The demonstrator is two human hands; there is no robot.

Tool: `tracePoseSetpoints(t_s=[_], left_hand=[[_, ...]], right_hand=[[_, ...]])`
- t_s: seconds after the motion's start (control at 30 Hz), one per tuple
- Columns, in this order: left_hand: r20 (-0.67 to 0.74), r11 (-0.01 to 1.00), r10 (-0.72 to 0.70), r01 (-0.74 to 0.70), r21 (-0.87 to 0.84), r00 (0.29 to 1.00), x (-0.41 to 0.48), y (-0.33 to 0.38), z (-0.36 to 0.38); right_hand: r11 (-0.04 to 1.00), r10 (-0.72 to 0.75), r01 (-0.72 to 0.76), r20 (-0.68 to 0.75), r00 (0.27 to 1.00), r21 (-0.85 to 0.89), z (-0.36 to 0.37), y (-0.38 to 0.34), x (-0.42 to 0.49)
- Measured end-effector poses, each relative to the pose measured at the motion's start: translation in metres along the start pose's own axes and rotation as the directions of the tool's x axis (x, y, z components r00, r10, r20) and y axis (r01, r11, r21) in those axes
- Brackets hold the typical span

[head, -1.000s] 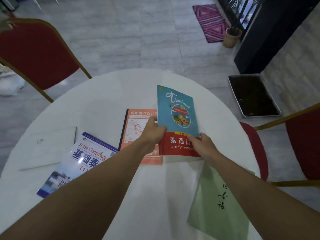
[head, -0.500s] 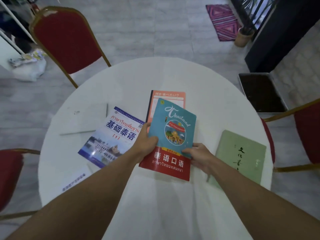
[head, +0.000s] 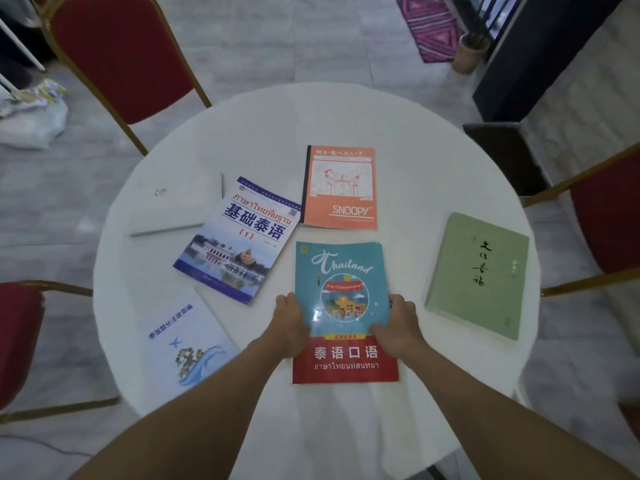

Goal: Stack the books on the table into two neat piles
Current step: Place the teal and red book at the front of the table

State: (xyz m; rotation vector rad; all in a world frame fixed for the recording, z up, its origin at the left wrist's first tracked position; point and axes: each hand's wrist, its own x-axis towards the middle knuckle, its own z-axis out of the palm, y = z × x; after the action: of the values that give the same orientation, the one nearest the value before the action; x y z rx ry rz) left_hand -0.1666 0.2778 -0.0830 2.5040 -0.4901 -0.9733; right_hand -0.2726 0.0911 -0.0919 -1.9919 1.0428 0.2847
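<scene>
The teal-and-red Thailand paperback [head: 341, 306], lifted off the orange Snoopy notebook [head: 339, 187] a moment ago, now lies flat between the left hand [head: 292, 323] and right hand [head: 398, 327], both gripping its edges: likely a pile's base.

We see a round white desk [head: 398, 140] carrying six separate books: white book [head: 173, 206], blue-white textbook [head: 239, 240], orange notebook [head: 339, 188], Thailand book [head: 343, 306], green book [head: 478, 271], pale booklet [head: 183, 341].

Thailand book [head: 341, 271] nearest, Snoopy notebook [head: 339, 188] behind it, calligraphy book [head: 478, 275] right
</scene>
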Motion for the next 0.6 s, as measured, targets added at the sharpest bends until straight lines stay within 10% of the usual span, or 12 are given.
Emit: tracePoseSetpoints(t_s=[0.6], left_hand=[[-0.005, 0.996, 0.004, -0.003, 0.089, 1.0, -0.009, -0.015, 0.017]], right_hand=[[0.994, -0.062, 0.068, 0.07, 0.996, -0.089, 0.006, 0.013, -0.023]])
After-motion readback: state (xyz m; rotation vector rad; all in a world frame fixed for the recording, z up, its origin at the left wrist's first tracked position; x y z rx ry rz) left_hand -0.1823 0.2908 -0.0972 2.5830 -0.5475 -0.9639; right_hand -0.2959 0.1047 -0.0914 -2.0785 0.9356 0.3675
